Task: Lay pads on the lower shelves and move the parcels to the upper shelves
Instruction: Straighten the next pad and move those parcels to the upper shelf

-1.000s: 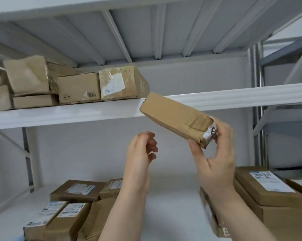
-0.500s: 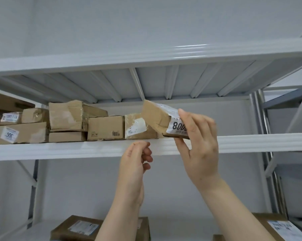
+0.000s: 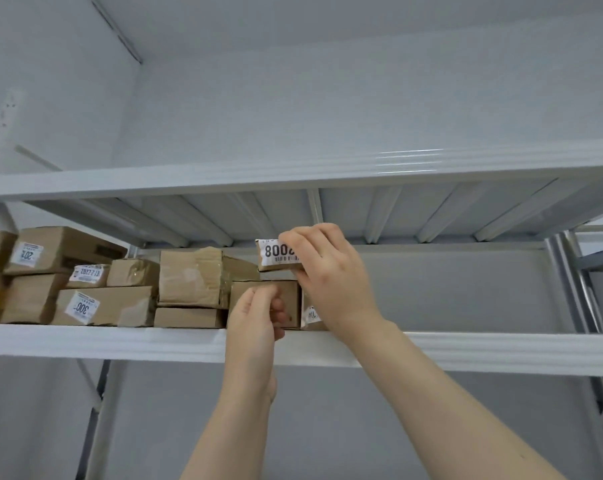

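On the upper shelf (image 3: 120, 344), at the right end of a row of brown cardboard boxes, a small parcel (image 3: 276, 256) with a white label showing "800" and a barcode is held by the right hand (image 3: 331, 275). It is gripped at its right end, with the fingers curled over the top and the thumb placed below. It is kept just above a brown box (image 3: 289, 299) which stands on the shelf. It seems to be slightly apart from that box, though the gap is hard to judge from this angle. The left hand (image 3: 255, 323) is raised in front of the same brown box, with its fingers curled toward the palm, and nothing is seen held in it. To the left, more parcels are stacked in two layers, among them a low parcel (image 3: 102, 306) labelled "300" and a taller taped parcel (image 3: 189, 275). Above the row, a higher shelf (image 3: 293, 174) is seen from below, and a grey metal post (image 3: 570, 289) stands at the right.
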